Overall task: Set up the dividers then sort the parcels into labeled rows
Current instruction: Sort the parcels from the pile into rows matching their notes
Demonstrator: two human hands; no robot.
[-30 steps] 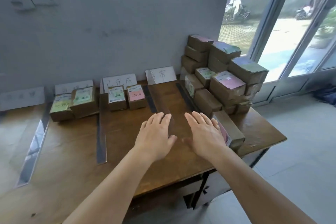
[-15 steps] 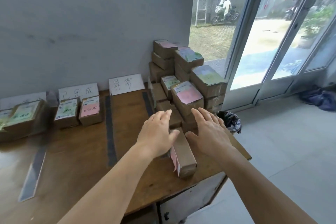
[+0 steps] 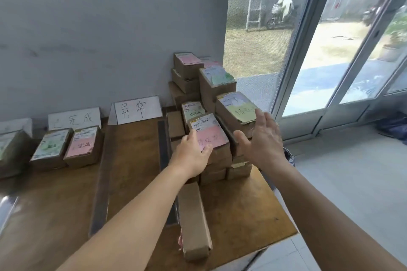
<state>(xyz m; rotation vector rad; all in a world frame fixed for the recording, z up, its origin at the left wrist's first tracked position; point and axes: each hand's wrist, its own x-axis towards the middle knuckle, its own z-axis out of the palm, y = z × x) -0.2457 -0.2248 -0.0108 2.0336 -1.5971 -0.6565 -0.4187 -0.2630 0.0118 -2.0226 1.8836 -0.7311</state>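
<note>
**Hands Closing In on a Pink-Labelled Parcel**

Well to the left of the left hand, at the picture's edge, a parcel (image 3: pixel 11 149) is sitting only partly in view on the wooden table (image 3: pixel 242 211). Nearer the hand, a green-labelled parcel (image 3: pixel 50 147) and a pink-labelled one (image 3: pixel 82 146) are lying side by side in front of a handwritten sign (image 3: pixel 74 118) that is leaning on the grey wall. A clear divider strip (image 3: pixel 102 174) is running toward the table's near edge, left of the left forearm; beyond it a second sign (image 3: pixel 137 109) is standing at the head of a bare row. A further dark strip (image 3: pixel 163 138) is lying just left of the left hand (image 3: pixel 190 156), which is gripping the pink-topped parcel (image 3: pixel 209 136) on the front of the stack (image 3: pixel 209 86), its fingers curling against the left edge and its thumb pressing on the pink label. Under that forearm a long plain box (image 3: pixel 193 222) is lying on its own, near the table's front edge. The right hand (image 3: pixel 263 145) is hovering with fingers spread and straight, just right of the pink-topped parcel and in front of a green-labelled box (image 3: pixel 236 109) on the stack; whether it is touching either cannot be told. Behind the right hand, glass doors (image 3: pixel 330 50) are looking out on a yard.
</note>
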